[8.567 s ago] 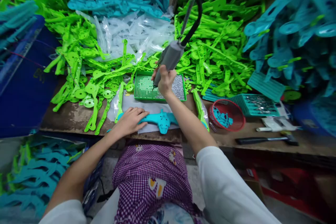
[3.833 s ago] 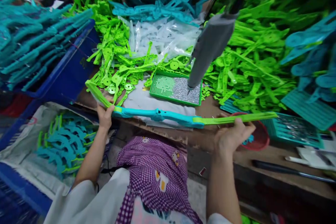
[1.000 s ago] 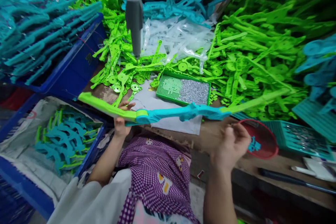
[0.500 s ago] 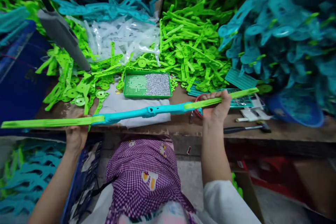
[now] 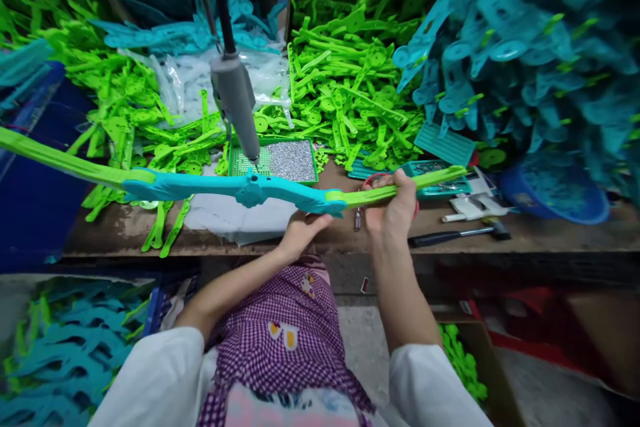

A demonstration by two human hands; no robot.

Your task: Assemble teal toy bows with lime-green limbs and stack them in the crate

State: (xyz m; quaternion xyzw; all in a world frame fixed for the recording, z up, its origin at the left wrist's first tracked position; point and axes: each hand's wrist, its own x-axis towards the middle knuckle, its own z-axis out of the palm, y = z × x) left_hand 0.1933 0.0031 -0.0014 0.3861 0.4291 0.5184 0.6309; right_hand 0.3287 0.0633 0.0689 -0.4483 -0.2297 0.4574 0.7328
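1. Cut off: the left green strip (image 5: 65, 160) of the piece I'm holding runs out past the picture's left edge, so I can't see its far end.
2. Hidden: the teal bar (image 5: 210, 188) covers part of the green tray (image 5: 316, 170) and its small metal pieces (image 5: 293, 160). My right hand (image 5: 393, 213) hides most of a red basket (image 5: 417, 208), leaving only bits of rim.
3. Hard to make out: the tip of the hanging grey driver (image 5: 237, 103) shows just above the bar, but I can't tell whether they touch.
4. My right fingers are closed round the right green strip (image 5: 425, 181), thumb on the near side; its end sticks out beyond them.
5. My left hand (image 5: 300, 233) is beneath the bar's right end, thumb reaching along its lower edge. The other fingers are mostly out of sight; I can't tell if they pinch.
6. The whole piece is raised, slanting across my view above the desk (image 5: 345, 243) and white cloth (image 5: 220, 217).
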